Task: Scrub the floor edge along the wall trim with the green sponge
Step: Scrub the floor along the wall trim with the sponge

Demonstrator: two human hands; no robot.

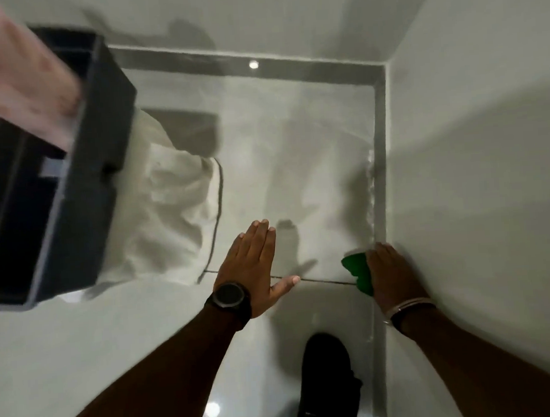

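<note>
My right hand [395, 272] presses the green sponge [358, 272] onto the glossy floor right beside the grey wall trim [380, 156], where a tile joint crosses. The sponge sticks out to the left of my fingers. Soapy foam streaks line the floor edge along the trim above the sponge. My left hand [254, 267], with a black watch on the wrist, lies flat on the floor with fingers spread, a short way left of the sponge and holding nothing.
A dark grey box [72, 175] stands at the left with a pink cloth over it. A white cloth [174, 214] lies crumpled on the floor beside the box. A black shoe [326, 379] is at the bottom. White walls meet at the far right corner.
</note>
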